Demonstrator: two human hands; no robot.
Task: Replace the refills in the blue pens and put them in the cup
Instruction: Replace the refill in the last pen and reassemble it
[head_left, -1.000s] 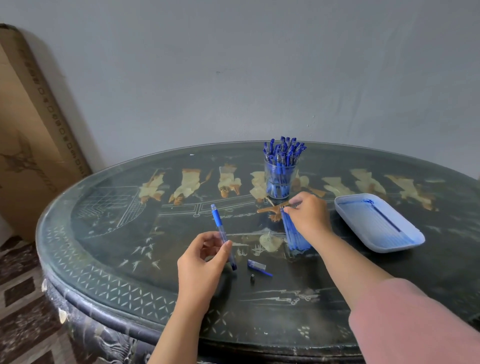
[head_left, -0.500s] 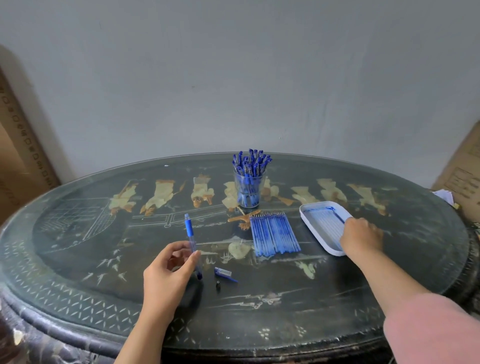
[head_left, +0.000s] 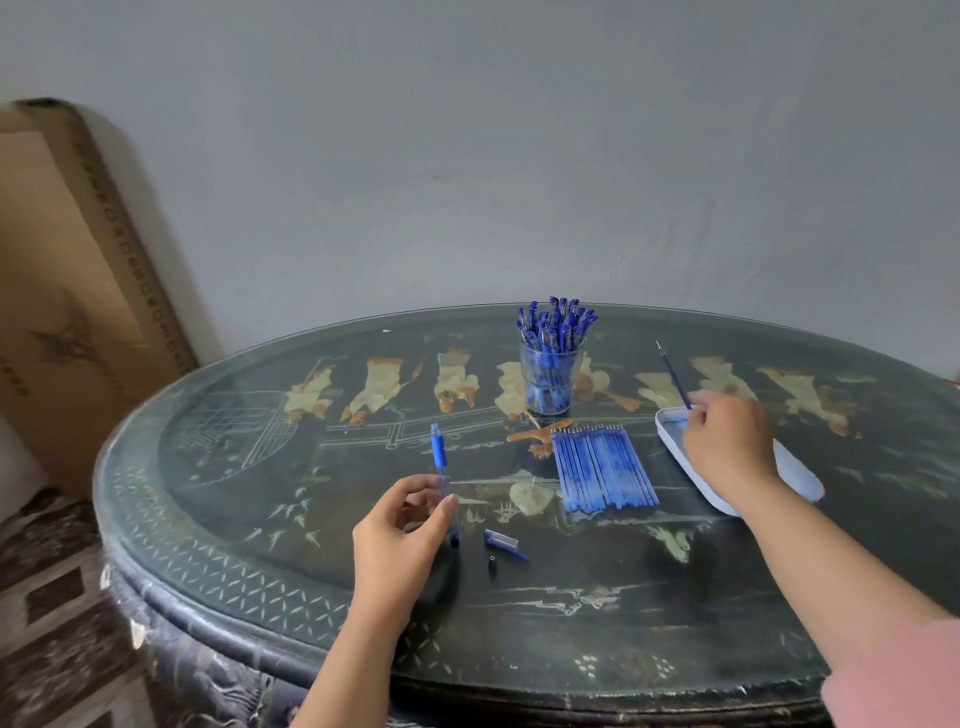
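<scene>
My left hand (head_left: 402, 525) pinches a blue pen barrel (head_left: 441, 470) near its lower end, the barrel standing almost upright over the table. My right hand (head_left: 727, 441) holds a thin blue refill (head_left: 674, 375) that points up and away, above the left end of the white tray (head_left: 800, 480). A row of several blue refills (head_left: 602, 467) lies flat between my hands. Behind it stands a clear glass cup (head_left: 548, 379) packed with blue pens. A pen cap (head_left: 501, 540) and a small black tip piece (head_left: 492, 562) lie just right of my left hand.
The dark oval table (head_left: 260, 519) has a glass top with painted figures. A cardboard box (head_left: 67, 291) leans on the wall at the left. The floor (head_left: 47, 597) shows past the table's left edge.
My right hand left the refill row, went to the tray, and now holds one refill raised over it. The left hand keeps the pen barrel. The camera has swung about.
</scene>
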